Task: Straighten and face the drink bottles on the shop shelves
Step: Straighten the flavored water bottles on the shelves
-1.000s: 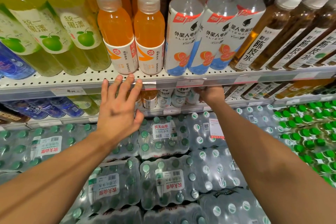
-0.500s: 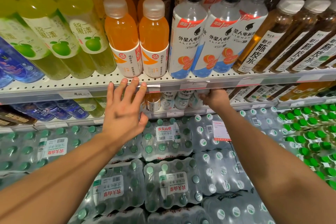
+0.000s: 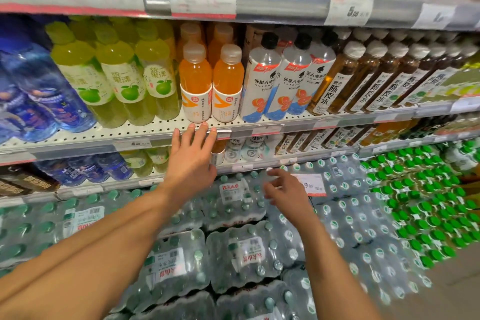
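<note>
Left hand [image 3: 191,161]: raised, fingers straight and slightly spread, fingertips [image 3: 205,124] on the front edge of the middle shelf [image 3: 104,135], holding nothing. The two orange drink bottles [image 3: 211,85] stand upright directly above and just behind those fingertips, side by side, labels facing out.

Shelf contents, left to right: blue bottles [image 3: 39,96], leaning in the wide-angle view; three green apple-drink bottles [image 3: 122,78], labels forward, just left of the orange pair; the orange pair; three clear bottles with black caps [image 3: 283,78] and white-and-blue labels, just right of the orange pair; a row of brown tea bottles with white caps [image 3: 376,78] running off to the right.

Right hand [image 3: 287,189]: lower than the left, apart from the shelf edge, fingers loosely curled, gripping nothing. It hovers in front of the shrink-wrapped packs of water [image 3: 233,249] stacked below the shelves, near a white price tag [image 3: 311,184].

Lower shelf [image 3: 259,166]: more bottles of the same kinds, partly hidden under the middle shelf. Far right: packs of green-capped bottles [image 3: 420,202]. Above: an upper shelf rail [image 3: 285,5] with price labels, blurred.
</note>
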The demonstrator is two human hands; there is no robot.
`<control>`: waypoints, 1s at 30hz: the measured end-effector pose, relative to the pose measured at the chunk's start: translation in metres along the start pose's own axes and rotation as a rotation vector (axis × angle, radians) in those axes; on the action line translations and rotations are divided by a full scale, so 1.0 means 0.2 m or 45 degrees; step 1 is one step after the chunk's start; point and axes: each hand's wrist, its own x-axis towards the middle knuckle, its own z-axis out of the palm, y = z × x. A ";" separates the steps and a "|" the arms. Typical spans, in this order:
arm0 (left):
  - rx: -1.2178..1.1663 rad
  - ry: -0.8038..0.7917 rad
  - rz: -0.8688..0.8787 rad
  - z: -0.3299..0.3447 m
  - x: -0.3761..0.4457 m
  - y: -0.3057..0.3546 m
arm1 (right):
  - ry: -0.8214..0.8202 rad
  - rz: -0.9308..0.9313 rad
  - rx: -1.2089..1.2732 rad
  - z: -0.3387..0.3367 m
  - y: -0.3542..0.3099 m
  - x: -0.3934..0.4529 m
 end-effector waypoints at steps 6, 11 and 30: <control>-0.061 -0.345 0.060 -0.27 0.02 -0.02 | -0.040 -0.041 -0.183 -0.13 -0.10 -0.39; -0.287 -0.474 0.078 -0.54 -0.08 0.01 | -0.030 -0.152 -0.361 -0.22 -0.21 -0.54; -0.749 -0.394 -0.257 -1.07 -1.08 0.25 | -0.476 -0.546 -0.539 -0.38 -0.44 -0.97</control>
